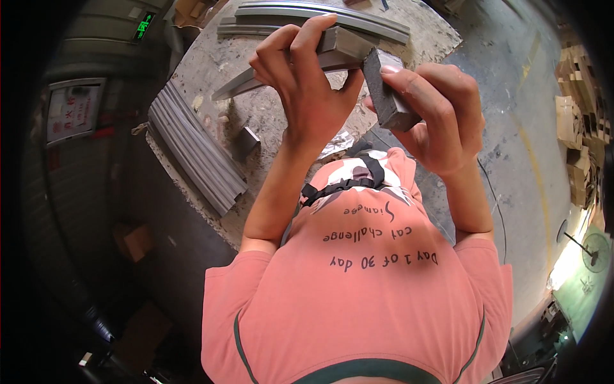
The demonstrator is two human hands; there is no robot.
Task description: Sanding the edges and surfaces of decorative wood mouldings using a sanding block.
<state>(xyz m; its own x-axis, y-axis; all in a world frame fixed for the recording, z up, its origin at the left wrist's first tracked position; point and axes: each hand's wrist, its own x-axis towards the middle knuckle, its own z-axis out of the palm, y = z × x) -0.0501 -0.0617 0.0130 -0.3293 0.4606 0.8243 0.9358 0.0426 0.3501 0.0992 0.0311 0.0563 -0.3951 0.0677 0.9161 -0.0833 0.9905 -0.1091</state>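
Raised over the worn table (208, 118), my left hand (307, 86) grips a long grey metal bar (347, 43) near its end, thumb below and fingers over the top. The bar runs back to the left behind that hand. In my right hand (444, 115), a grey rectangular block (384, 89) with a dark, rough face is pinched between thumb and fingers. The block's upper corner meets or nearly meets the bar's end; I cannot tell whether they touch. On the table left of my left forearm sits a small grey metal piece (245, 142).
Long grey metal strips (195, 150) lie side by side along the table's left edge. More metal profiles (320, 16) lie at the far side. Crumpled clear wrap (336, 144) is near my body. Cardboard boxes (575, 121) and a fan (595, 253) stand at right; a cable (495, 192) crosses the floor.
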